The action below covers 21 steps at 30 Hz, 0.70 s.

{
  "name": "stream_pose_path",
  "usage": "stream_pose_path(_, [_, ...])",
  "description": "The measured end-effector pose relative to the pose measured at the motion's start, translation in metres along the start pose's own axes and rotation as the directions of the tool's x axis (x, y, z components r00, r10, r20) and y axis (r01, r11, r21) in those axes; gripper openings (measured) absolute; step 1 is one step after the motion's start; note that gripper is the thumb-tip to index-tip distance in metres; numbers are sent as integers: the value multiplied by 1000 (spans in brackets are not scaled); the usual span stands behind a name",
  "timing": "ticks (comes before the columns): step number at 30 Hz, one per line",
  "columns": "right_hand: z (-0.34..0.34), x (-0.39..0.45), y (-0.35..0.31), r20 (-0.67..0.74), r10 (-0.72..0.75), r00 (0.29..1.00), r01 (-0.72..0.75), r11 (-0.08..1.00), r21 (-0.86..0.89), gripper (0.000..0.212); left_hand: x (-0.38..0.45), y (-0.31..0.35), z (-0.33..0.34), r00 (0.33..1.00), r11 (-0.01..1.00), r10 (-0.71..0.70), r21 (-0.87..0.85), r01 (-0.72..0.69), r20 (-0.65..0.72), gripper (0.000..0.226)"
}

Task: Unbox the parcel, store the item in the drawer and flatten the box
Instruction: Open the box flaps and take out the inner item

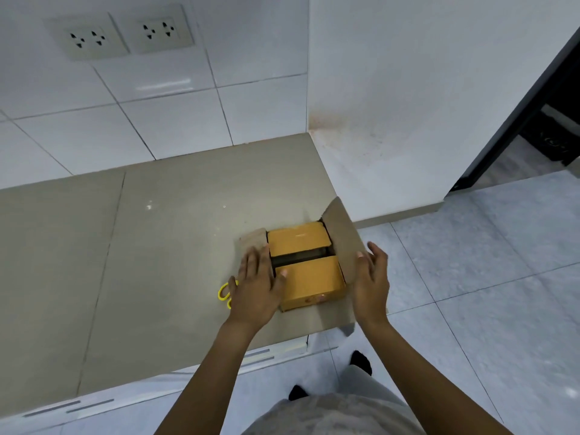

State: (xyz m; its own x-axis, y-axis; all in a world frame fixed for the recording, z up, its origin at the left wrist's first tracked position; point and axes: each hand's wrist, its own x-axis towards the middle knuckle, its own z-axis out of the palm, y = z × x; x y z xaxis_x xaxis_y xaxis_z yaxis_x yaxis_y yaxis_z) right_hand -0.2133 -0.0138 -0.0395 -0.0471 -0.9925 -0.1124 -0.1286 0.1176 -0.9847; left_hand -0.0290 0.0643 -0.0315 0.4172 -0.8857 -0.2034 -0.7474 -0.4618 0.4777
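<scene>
You are early in the job: the parcel (306,266) sits at the right end of the bench (141,246) with its outer flaps spread, but the two yellow inner flaps lie nearly shut, so the item cannot be seen. Your left hand (255,287) rests flat and open on the left flap, your right hand (372,277) open against the raised right flap (340,233), gripping nothing. Yellow-handled scissors (225,293) lie just beside the parcel; taking out the item, storing it in the drawer and flattening the box are all left to do.

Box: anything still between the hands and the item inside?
Yes. Two inner flaps still lie across the box opening, a dark gap between them. Left hand and right hand hold the outer flaps apart.
</scene>
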Motion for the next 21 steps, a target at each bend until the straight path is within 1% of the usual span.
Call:
stream_pose_path(2, [-5,10,5,-48,77,996,-79,996,-33,40,3,1,4,996,999,-30,-37,33,81,80])
stream_pose_path(4, [-10,21,9,-63,130,990,-138,981,-138,53,5,1,5,991,997,-35,-65,43,132,89])
stream_pose_path(5, [-12,26,11,-69,144,987,-156,964,-213,59,5,1,5,988,994,-39,-96,54,152,88])
stream_pose_path(6, [-14,30,14,-74,126,989,-143,938,-316,62,7,1,4,985,986,-42,-155,68,168,83])
stream_pose_path(7, [-15,32,15,-67,69,995,-91,898,-431,60,9,2,2,983,965,-42,-247,86,178,75])
stream_pose_path(8, [-14,33,14,-38,-18,999,-5,851,-524,55,11,3,0,983,927,-44,-359,107,180,68])
stream_pose_path(9, [-13,33,13,17,-118,993,107,813,-573,48,12,4,-2,983,878,-53,-461,131,177,62])
stream_pose_path(10, [-10,32,10,86,-214,973,223,784,-579,41,13,5,-4,982,838,-62,-526,147,176,59])
stream_pose_path(12, [-1,28,2,207,-338,918,395,730,-559,26,14,5,-7,983,830,-58,-538,145,174,55])
stream_pose_path(13, [5,26,-2,254,-348,902,431,697,-573,21,14,5,-7,983,841,-51,-523,137,174,54])
stream_pose_path(14, [11,25,-6,293,-321,901,435,667,-605,20,13,5,-7,983,850,-47,-510,132,176,53])
stream_pose_path(16, [22,25,-11,336,-181,924,371,636,-677,30,13,4,-7,983,851,-51,-507,135,175,53])
stream_pose_path(17, [25,25,-14,332,-104,937,315,661,-681,34,12,4,-7,984,852,-54,-507,135,171,53])
stream_pose_path(18, [26,25,-19,318,-55,946,258,722,-643,35,13,4,-7,985,855,-55,-501,132,165,53])
stream_pose_path(20, [20,27,-30,274,-19,962,145,881,-450,34,12,4,-7,985,861,-62,-491,133,158,53])
stream_pose_path(21, [16,28,-35,266,7,964,88,935,-345,34,12,5,-7,985,856,-71,-498,142,159,54])
